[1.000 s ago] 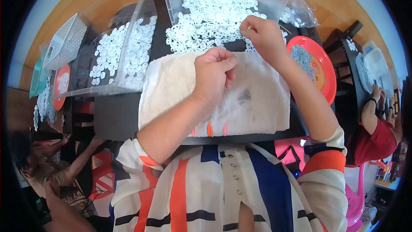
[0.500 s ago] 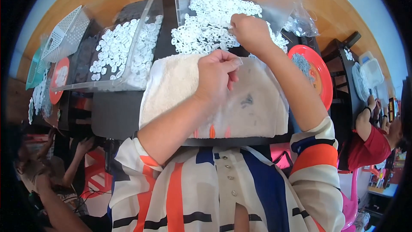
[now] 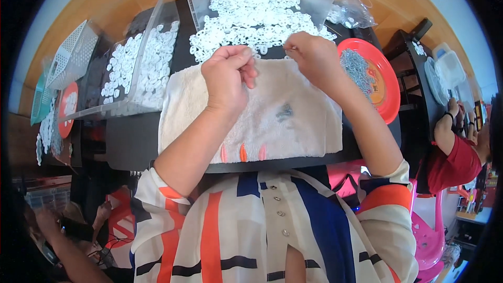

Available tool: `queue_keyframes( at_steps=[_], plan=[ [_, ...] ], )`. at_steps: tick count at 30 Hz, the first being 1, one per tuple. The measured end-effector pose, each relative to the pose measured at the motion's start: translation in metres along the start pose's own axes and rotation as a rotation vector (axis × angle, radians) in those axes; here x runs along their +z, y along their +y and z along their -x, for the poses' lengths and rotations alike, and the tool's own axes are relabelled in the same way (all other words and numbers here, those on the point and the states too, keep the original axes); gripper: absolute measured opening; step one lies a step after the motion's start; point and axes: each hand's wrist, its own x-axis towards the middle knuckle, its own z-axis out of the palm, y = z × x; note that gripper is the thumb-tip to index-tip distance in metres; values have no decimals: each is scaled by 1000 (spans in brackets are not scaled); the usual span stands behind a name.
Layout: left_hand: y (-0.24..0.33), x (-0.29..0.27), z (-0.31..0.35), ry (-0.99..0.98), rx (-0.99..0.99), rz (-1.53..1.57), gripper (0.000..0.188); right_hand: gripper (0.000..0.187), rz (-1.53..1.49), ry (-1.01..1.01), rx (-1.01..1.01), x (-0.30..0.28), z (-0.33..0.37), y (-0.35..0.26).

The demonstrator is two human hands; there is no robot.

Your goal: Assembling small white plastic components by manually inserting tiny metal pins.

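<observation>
Across our counter (image 3: 128,144), white pieces (image 3: 251,15) lie at twelve o'clock; left hand (image 3: 225,77) and right hand (image 3: 319,62) curl, grip we cannot tell. Picking, likely; next calls for precision.

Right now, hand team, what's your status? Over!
Left hand: fingers curled, near far edge of towel. Right hand: fingertips pinched, contents unclear. White pieces: heaped beyond both hands. Red plate at right.

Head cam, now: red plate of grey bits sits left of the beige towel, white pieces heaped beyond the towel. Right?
One error: the side. In the head view, the red plate of grey bits sits right of the beige towel. The white pieces are indeed heaped beyond the towel.
</observation>
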Motion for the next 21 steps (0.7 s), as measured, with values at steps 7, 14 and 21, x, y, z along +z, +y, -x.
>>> queue_keyframes(
  at_steps=[7, 14, 21],
  plan=[
    [0, 2, -3, 38, 12, 32, 6, 13, 57, -145, -63, 33, -34, -7],
    [1, -1, -4, 32, -6, 10, 6, 14, 117, -390, -61, 24, -53, -15],
    [1, 1, -2, -2, -39, 42, 4, 3, 87, -238, -21, -12, -8, -19]
  ],
)
